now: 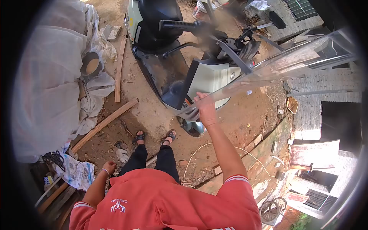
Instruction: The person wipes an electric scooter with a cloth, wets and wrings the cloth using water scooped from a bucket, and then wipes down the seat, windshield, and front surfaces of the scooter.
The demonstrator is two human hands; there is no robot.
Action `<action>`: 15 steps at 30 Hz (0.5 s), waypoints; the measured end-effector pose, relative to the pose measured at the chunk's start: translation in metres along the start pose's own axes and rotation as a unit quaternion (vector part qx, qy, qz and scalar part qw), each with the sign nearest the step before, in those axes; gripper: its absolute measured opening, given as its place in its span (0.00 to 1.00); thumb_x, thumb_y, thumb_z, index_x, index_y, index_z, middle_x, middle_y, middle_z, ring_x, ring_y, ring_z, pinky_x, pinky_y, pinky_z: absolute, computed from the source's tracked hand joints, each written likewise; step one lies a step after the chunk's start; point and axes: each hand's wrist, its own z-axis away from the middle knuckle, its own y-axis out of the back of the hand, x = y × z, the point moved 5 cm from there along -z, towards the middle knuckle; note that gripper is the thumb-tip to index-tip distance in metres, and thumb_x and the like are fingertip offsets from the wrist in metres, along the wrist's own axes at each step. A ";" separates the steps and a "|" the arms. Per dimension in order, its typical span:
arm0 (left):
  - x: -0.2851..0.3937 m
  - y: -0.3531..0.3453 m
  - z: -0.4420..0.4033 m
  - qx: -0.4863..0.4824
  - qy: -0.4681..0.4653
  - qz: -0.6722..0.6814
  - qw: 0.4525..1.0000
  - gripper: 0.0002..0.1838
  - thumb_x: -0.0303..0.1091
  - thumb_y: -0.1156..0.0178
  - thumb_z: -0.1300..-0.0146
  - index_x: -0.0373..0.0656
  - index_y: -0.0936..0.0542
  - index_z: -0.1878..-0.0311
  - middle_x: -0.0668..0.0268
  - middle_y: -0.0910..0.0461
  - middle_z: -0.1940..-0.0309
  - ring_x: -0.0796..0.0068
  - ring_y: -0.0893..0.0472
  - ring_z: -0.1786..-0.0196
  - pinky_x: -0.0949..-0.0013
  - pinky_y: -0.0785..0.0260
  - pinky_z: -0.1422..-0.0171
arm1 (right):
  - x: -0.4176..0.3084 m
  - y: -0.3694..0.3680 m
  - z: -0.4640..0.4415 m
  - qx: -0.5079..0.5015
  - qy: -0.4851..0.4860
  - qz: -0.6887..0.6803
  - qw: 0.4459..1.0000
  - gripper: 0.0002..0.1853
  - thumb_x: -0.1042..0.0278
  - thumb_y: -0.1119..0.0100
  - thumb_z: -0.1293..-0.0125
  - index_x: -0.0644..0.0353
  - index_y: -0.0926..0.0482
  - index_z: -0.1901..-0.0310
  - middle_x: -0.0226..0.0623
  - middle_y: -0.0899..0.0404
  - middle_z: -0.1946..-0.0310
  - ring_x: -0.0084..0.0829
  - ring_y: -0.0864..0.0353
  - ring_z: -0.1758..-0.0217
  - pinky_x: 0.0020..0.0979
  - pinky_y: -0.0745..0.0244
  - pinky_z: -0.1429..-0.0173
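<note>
My right hand (pixel 206 109) is stretched forward and closed around the lower edge of a clear plastic windshield (pixel 264 76), which slants up to the right across the front of a scooter (pixel 207 78). Behind that hand is the scooter's pale front panel, with the front wheel (pixel 191 126) below. The handlebar grip (pixel 176 25) and dark seat lie farther off. My left hand (pixel 109 167) hangs low by my left leg, fingers curled in, a band on its wrist. Nothing shows in it.
Wooden planks (pixel 103 124) lie on the dirt ground to the left, beside a plastic-sheeted pile (pixel 50 88) with a dark pot (pixel 91 64). On the right, a thin hose (pixel 245 151) curves over the ground near brick walls (pixel 308 115). A spoked wheel (pixel 269 212) stands at lower right.
</note>
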 end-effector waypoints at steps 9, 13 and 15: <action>0.048 -0.038 -0.030 0.011 -0.063 0.234 0.970 0.07 0.30 0.44 0.36 0.39 0.22 0.57 0.69 0.22 0.70 0.79 0.26 0.71 0.72 0.31 0.64 | -0.022 0.060 -0.147 0.147 0.052 0.193 0.969 0.23 0.63 0.41 0.47 0.52 0.27 0.47 0.33 0.32 0.41 0.42 0.40 0.31 0.50 0.49 0.27; 0.039 -0.061 -0.030 -0.042 -0.062 0.267 0.961 0.08 0.30 0.45 0.35 0.39 0.23 0.56 0.68 0.22 0.69 0.78 0.25 0.69 0.73 0.31 0.64 | -0.029 0.036 -0.135 0.051 0.133 0.213 0.967 0.23 0.60 0.42 0.45 0.53 0.28 0.47 0.35 0.32 0.41 0.41 0.41 0.30 0.49 0.53 0.25; 0.027 -0.065 -0.035 -0.020 -0.083 0.298 0.951 0.06 0.29 0.45 0.36 0.40 0.23 0.58 0.70 0.24 0.73 0.81 0.26 0.73 0.75 0.31 0.69 | -0.035 -0.005 -0.104 -0.048 0.198 0.174 0.963 0.22 0.59 0.40 0.46 0.56 0.26 0.49 0.36 0.31 0.42 0.40 0.39 0.30 0.48 0.55 0.23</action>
